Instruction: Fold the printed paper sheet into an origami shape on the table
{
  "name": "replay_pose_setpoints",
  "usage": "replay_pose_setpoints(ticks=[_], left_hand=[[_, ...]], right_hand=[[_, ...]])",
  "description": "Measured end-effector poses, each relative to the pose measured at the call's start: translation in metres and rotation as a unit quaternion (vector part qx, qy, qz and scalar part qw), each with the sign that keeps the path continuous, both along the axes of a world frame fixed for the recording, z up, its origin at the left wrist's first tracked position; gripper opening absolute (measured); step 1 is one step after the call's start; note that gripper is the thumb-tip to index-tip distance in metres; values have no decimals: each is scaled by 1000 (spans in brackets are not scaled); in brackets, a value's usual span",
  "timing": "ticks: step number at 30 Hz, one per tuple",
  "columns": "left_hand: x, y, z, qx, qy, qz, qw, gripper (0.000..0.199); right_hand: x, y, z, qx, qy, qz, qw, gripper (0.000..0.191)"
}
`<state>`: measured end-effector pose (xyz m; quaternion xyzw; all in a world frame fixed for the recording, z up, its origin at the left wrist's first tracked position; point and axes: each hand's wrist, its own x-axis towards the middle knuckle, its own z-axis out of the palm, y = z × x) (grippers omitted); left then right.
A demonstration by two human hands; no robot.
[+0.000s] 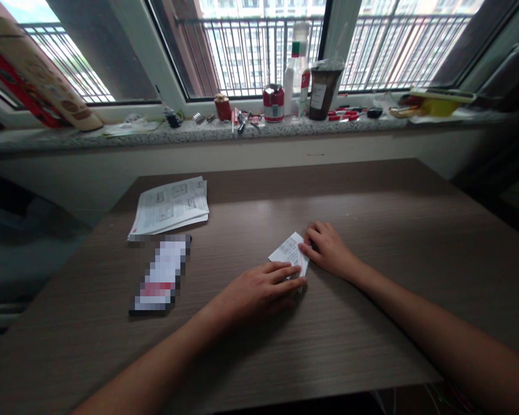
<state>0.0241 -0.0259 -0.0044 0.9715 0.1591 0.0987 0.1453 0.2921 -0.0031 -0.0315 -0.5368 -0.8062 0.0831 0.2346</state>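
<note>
A small folded piece of printed paper [289, 249] lies on the brown wooden table [372, 346], with a pointed corner towards the window. My left hand [263, 285] rests over its near edge, fingers stretched out and pressing on it. At the paper's right edge, my right hand [326, 248] has its thumb and fingers pinched together on the sheet. Part of the paper is hidden under both hands.
A stack of printed sheets [170, 204] lies at the table's back left, with a blurred-out phone [162, 276] nearer me. On the windowsill [134, 138] stand a red can [273, 104], a dark cup [322, 92], a clear bottle [292, 80] and a yellow container [443, 104].
</note>
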Motion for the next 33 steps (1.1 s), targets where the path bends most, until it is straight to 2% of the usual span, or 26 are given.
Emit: replay_pose_setpoints(ticks=[7,14,22,27,33], left_hand=[[-2,1,1,-10,-11,-7,1000,47],[-4,1,11,-12,3,-27,1000,45],[-7,1,18,-38,17,-30,999,54],[-8,3,18,-44,6,-37,998,51],[-8,1,17,-60,17,-16,998,64]], right_hand=[[1,1,-2,4,9,1,1000,17],[2,1,-3,9,13,5,1000,16],[1,0,-1,7,0,1,1000,16],[1,0,-1,8,-4,2,1000,16],[0,0,-3,15,-13,-4,1000,16]])
